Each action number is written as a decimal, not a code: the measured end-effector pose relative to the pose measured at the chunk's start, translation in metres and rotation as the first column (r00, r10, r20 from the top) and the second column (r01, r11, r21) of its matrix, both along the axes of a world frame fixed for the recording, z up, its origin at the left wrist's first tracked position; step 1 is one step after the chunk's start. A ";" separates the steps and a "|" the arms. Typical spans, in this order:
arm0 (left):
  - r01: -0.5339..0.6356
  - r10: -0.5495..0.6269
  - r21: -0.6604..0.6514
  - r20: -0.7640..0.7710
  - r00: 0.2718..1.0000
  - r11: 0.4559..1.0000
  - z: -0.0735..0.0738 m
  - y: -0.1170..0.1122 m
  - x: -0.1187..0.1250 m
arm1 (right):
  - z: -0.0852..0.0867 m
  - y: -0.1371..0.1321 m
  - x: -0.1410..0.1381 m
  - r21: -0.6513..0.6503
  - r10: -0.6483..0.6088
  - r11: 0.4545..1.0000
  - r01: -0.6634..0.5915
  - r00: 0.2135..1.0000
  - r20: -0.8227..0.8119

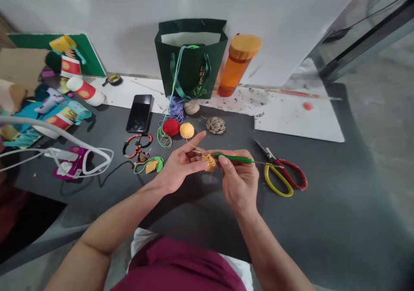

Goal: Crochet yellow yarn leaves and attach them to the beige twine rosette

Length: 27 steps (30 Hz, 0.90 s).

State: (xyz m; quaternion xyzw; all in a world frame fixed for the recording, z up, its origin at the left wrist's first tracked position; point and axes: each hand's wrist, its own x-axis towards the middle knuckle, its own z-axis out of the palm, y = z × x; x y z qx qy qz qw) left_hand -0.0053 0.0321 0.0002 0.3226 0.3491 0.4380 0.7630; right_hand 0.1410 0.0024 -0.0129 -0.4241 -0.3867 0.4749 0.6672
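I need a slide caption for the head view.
Left hand holds a yellow crochet piece, right hand a green hook; scissors nearby.

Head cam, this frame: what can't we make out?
- Head view: the tip of the crochet hook in the right hand, hidden behind the yellow crochet piece pinched by the left hand.
- Head view: the inside of the green bag, hidden by its front wall.
- Head view: the gold print on the bag, too small to read.
- Head view: the white cable, cut off by the left edge.
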 end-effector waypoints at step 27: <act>0.037 -0.028 -0.100 0.088 0.996 0.994 0.009 -0.007 0.002 | 0.002 0.003 -0.003 -0.161 0.163 0.965 -0.208 0.953 -0.254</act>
